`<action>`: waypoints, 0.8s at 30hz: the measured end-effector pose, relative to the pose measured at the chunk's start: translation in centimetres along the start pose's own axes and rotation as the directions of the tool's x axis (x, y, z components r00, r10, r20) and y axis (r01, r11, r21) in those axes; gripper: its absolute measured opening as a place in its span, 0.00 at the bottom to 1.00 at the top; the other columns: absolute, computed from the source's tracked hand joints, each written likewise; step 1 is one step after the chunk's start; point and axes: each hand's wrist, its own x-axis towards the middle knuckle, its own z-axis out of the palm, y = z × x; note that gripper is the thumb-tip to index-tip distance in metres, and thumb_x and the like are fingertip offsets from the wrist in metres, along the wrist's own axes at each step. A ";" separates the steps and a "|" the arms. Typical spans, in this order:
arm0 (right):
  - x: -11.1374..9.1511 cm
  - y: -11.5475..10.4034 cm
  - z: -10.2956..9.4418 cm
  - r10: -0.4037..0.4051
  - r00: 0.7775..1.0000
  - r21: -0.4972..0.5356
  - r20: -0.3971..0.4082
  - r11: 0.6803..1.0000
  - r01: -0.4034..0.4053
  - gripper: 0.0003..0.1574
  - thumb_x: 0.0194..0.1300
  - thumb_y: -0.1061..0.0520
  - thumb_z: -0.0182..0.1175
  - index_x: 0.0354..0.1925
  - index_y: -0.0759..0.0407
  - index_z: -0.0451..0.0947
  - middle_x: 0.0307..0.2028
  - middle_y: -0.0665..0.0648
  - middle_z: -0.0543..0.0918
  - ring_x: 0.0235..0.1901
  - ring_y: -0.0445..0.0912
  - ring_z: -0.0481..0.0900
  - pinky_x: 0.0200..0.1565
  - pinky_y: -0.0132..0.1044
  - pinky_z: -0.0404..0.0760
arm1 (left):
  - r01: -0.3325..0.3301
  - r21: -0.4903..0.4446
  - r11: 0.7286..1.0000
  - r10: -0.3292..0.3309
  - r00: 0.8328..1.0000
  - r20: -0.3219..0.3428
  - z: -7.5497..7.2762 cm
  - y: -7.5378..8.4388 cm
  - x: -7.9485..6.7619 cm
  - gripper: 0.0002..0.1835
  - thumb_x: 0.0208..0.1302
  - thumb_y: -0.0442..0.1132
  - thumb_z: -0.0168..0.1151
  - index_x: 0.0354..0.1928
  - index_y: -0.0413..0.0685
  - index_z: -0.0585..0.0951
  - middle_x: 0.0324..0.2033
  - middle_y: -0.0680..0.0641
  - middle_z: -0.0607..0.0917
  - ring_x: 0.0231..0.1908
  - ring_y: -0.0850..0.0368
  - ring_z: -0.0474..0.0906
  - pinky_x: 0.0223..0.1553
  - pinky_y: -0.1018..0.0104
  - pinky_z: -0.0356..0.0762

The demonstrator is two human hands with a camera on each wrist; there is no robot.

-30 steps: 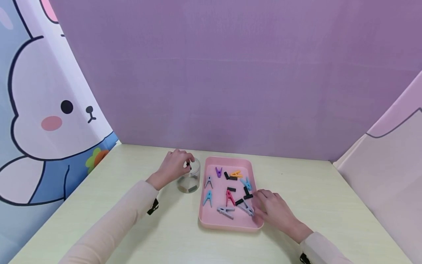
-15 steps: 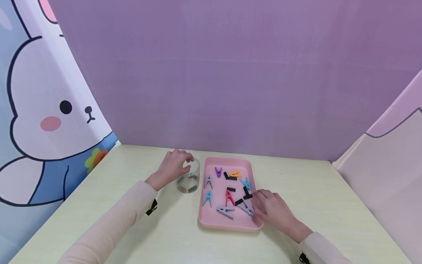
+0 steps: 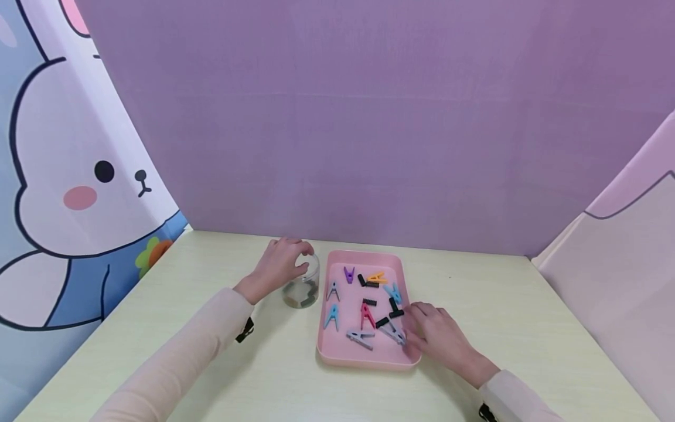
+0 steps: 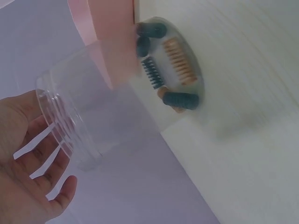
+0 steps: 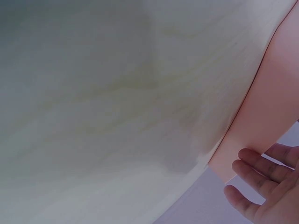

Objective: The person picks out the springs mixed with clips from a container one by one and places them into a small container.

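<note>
Your left hand (image 3: 276, 264): parted fingers (image 4: 55, 169) hold nothing at the mouth of the clear cylindrical jar (image 3: 302, 290), standing below on the pale counter (image 3: 490, 305) | your right hand (image 3: 443, 337): relaxed fingers touch the pink rectangular plastic tray (image 3: 343, 351).

Black straps (image 3: 245, 331) show beneath the cream sleeves (image 3: 179, 351).

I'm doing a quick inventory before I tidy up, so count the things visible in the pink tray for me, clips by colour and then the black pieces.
Purple clip: 1
Orange clip: 1
Red clip: 1
Blue clips: 2
Grey clips: 3
Black pieces: 6
Total visible in the tray: 14
</note>
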 end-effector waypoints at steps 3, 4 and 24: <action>0.0 0.0 0.0 0.000 1.000 0.000 0.001 1.000 0.000 0.27 0.53 0.48 0.63 0.47 0.62 0.76 0.46 0.59 0.80 0.49 0.53 0.76 0.48 0.50 0.75 | -0.019 -0.011 1.000 0.019 1.000 -0.006 -0.1 0.5 0.2 0.11 0.51 0.40 0.66 0.40 0.52 0.81 0.35 0.52 0.83 0.42 0.51 0.76 0.43 0.51 0.70; 0.0 0.0 0.0 0.000 1.000 0.000 0.002 1.000 0.000 0.27 0.53 0.47 0.63 0.47 0.62 0.76 0.46 0.59 0.80 0.49 0.53 0.76 0.48 0.49 0.75 | -0.025 -0.013 1.000 0.025 1.000 -0.006 -0.1 0.7 0.3 0.11 0.52 0.40 0.65 0.40 0.52 0.81 0.35 0.52 0.83 0.42 0.51 0.76 0.43 0.51 0.70; 0.1 0.0 0.1 0.004 1.000 -0.001 0.002 1.000 -0.004 0.27 0.53 0.47 0.63 0.47 0.63 0.76 0.46 0.59 0.80 0.49 0.53 0.76 0.48 0.49 0.75 | -0.086 -0.022 0.996 0.089 0.985 0.151 1.5 5.5 1.5 0.11 0.57 0.45 0.62 0.43 0.58 0.80 0.43 0.56 0.81 0.42 0.56 0.73 0.47 0.56 0.68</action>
